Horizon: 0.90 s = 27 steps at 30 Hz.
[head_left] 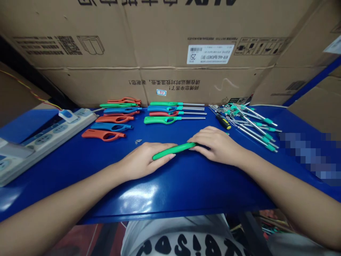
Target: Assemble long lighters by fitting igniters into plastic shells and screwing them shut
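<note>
One green handle [174, 151], seen edge-on above the blue table [191, 188], spans the two sets of fingers: the left hand [145, 161] clasps one end, thumb against fingers, and the right hand [214, 146] pinches the other at its fingertips — both gaps only as wide as the handle. Just past the left fingers lie small metal pins [138, 141]; left of these, loose orange and blue handles [92, 134]. Beyond the right fingers are a screwdriver [223, 121] and teal-ended metal tubes [253, 124]. Between, farther off — rod-fitted handles [157, 120], then cardboard [160, 53].
</note>
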Each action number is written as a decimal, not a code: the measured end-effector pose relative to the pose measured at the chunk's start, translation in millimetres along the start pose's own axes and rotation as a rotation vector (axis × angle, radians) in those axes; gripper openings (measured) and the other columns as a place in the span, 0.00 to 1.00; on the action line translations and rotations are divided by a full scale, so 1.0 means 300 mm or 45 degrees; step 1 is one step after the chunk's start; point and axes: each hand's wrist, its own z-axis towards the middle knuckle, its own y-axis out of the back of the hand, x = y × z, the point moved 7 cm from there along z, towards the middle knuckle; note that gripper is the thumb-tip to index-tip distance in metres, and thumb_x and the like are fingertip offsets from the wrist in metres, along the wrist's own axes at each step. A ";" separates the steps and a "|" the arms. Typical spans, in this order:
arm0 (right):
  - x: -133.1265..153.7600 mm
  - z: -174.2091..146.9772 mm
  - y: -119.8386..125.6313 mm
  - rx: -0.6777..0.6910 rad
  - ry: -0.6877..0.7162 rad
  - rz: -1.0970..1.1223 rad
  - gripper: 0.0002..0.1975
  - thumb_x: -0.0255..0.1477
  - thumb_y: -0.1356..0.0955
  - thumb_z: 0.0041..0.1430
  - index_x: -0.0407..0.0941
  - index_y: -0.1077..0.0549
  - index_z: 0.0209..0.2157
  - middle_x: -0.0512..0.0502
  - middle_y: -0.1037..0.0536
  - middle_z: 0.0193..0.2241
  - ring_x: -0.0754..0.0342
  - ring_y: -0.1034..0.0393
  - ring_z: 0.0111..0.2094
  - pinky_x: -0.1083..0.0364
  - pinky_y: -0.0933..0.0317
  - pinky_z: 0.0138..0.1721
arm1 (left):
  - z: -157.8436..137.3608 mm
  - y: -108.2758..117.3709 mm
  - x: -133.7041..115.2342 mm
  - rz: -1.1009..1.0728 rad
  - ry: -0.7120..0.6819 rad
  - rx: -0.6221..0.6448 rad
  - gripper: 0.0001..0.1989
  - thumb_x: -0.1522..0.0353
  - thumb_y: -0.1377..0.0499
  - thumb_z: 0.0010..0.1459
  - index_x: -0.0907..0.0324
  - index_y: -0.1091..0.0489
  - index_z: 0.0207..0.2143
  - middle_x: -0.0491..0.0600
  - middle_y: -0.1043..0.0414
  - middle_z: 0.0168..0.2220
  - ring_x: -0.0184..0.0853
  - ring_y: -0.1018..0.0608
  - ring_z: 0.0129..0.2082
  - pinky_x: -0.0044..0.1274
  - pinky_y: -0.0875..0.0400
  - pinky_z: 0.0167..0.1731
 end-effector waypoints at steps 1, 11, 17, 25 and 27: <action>0.000 -0.001 0.005 -0.010 -0.001 -0.044 0.11 0.31 0.35 0.70 0.42 0.23 0.46 0.42 0.17 0.41 0.48 0.24 0.41 0.49 0.38 0.44 | -0.003 0.007 -0.005 0.052 -0.016 -0.018 0.19 0.62 0.45 0.71 0.55 0.31 0.61 0.50 0.20 0.51 0.37 0.18 0.47 0.25 0.24 0.48; 0.104 0.011 -0.019 -0.060 0.108 -0.256 0.13 0.30 0.39 0.73 0.42 0.23 0.42 0.45 0.18 0.35 0.50 0.29 0.37 0.48 0.44 0.45 | -0.022 -0.022 -0.070 0.463 -0.017 -0.023 0.17 0.65 0.48 0.72 0.60 0.29 0.57 0.52 0.21 0.44 0.38 0.18 0.37 0.26 0.24 0.34; -0.038 -0.010 0.030 -0.010 -0.129 -0.319 0.21 0.43 0.30 0.65 0.44 0.28 0.53 0.40 0.21 0.50 0.42 0.29 0.51 0.45 0.44 0.52 | -0.012 0.017 -0.007 0.484 0.050 -0.034 0.16 0.64 0.48 0.71 0.60 0.27 0.54 0.52 0.21 0.46 0.39 0.17 0.40 0.28 0.23 0.37; -0.195 -0.065 0.111 -0.010 -0.183 -0.360 0.07 0.34 0.32 0.66 0.47 0.23 0.39 0.44 0.18 0.42 0.43 0.27 0.47 0.39 0.46 0.56 | -0.015 0.066 0.017 0.551 0.037 -0.148 0.16 0.63 0.48 0.71 0.59 0.27 0.54 0.52 0.21 0.47 0.38 0.17 0.40 0.25 0.23 0.36; -0.198 -0.068 0.120 -0.034 -0.146 -0.333 0.07 0.33 0.32 0.67 0.47 0.23 0.39 0.45 0.17 0.40 0.45 0.26 0.44 0.40 0.46 0.56 | -0.015 0.073 0.010 0.564 0.032 -0.166 0.16 0.63 0.48 0.71 0.59 0.27 0.54 0.52 0.20 0.47 0.38 0.16 0.40 0.24 0.23 0.34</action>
